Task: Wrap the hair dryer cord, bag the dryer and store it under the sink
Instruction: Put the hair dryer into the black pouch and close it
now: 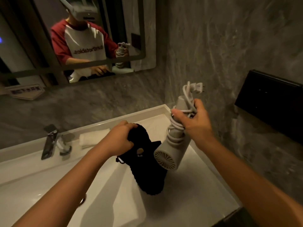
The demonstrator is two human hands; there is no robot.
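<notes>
Here, the right hand [195, 122] is closed around the handle of a grey hair dryer [173, 145], holding it in the air above the right part of the white counter [205, 185]. The dryer hangs head down, its round vented intake facing the camera, its handle pointing up and away. The pale cord [176, 126] is coiled several times around the handle, under the fingers, and the plug [197, 88] stands free above the hand. The left hand [121, 138] is clenched on the upper edge of a black fabric bag [147, 167], which is gathered in the fist; the lower end of the bag rests on the counter, just left of the dryer head and touching or nearly touching it. A small metal fitting shows on the bag beside the left hand. Behind the left hand a folded white towel [94, 138] lies on the counter, and farther left stand a chrome tap [50, 141] and a clear glass [64, 145]. The mirror [73, 38] on the grey stone wall reflects the person with dryer and bag. A black box [270, 102] is mounted on the right wall.
</notes>
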